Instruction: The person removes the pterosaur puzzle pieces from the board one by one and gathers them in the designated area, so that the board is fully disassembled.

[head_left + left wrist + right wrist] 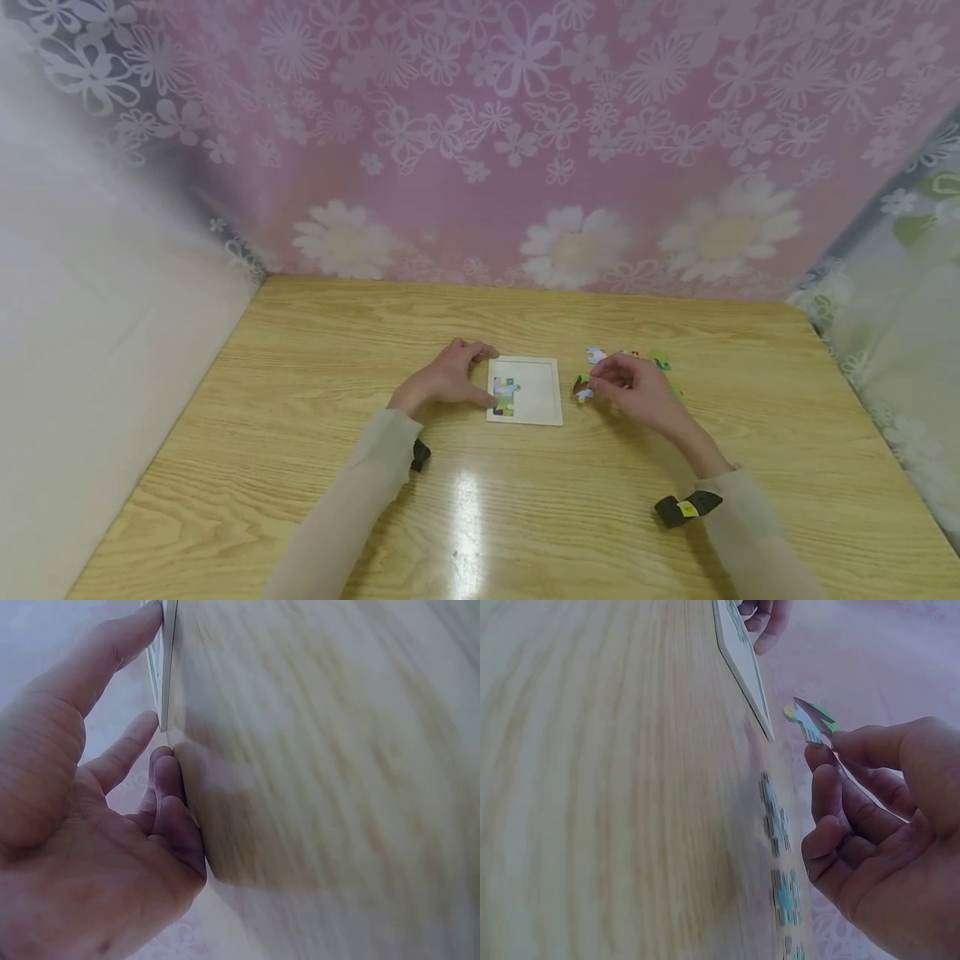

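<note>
A square, pale puzzle tray lies on the table with several joined jigsaw pieces along its left side. My left hand holds the tray's left side, with the thumb low on the edge and the forefinger at the upper corner. In the left wrist view, the other fingers curl beside the tabletop. To the right of the tray, my right hand pinches a jigsaw piece between thumb and forefinger. Brown, green, light blue and yellow show on this piece, which is raised and tilted.
Loose jigsaw pieces lie behind the right hand, a green one among them; the hand partly hides the group. The wood-grain table ends at a pink flowered curtain. Each wrist carries a dark device.
</note>
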### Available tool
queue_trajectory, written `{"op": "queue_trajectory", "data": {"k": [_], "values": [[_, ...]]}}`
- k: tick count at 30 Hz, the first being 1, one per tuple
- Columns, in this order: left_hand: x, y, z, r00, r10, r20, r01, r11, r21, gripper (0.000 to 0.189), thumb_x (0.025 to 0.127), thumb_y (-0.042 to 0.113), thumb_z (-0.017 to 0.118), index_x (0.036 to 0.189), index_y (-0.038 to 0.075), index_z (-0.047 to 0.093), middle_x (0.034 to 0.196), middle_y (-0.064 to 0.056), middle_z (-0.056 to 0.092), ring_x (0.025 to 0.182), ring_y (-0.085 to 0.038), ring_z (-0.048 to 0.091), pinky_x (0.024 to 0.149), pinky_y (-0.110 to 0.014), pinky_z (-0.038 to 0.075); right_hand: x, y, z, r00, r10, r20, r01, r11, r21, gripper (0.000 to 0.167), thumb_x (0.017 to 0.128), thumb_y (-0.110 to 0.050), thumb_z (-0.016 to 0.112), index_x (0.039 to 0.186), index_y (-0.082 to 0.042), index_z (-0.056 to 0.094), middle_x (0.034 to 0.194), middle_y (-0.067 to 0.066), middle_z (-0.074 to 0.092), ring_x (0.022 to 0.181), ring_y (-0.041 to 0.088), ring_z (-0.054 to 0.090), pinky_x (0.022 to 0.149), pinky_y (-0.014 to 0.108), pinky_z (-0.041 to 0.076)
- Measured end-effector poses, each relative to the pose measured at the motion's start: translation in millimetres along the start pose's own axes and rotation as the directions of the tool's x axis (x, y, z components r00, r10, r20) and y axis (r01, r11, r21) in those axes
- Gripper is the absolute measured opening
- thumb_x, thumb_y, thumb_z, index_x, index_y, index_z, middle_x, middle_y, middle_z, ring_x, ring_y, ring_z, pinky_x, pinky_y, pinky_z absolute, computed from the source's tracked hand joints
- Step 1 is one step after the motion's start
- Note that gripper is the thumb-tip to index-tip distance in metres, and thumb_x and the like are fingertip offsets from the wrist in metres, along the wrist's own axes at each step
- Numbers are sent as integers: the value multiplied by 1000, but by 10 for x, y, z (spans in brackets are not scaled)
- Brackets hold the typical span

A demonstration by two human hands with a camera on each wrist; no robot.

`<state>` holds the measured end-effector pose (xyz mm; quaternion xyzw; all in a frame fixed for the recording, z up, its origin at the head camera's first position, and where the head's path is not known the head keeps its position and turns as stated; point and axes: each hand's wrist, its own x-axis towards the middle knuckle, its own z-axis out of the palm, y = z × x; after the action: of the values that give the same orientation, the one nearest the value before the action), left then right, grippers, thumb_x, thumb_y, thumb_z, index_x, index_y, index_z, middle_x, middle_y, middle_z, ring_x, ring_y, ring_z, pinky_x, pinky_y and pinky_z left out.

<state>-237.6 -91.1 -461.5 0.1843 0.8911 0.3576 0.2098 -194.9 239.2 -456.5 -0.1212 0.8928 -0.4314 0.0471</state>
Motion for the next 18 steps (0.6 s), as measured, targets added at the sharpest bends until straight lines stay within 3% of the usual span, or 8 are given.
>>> {"op": "queue_trajectory", "data": {"k": [7,18], "values": [[-7,-4,10,1000,0,-6,0,999,39,76,81,35,87,147,25,50,134,-9,45,125,-26,45,106,-47,42,-124,44,-87,1000,-8,6,8,999,-45,12,96,-16,72,102,-6,70,89,8,73,75,13,65,63,25,50],[-90,51,32,999,1,-33,0,1000,31,74,82,32,87,147,22,52,133,-8,48,122,-25,47,107,-47,42,-223,203,-96,999,27,44,-21,990,-142,12,98,-22,70,102,-11,70,87,1,72,75,8,63,66,25,49]]}}
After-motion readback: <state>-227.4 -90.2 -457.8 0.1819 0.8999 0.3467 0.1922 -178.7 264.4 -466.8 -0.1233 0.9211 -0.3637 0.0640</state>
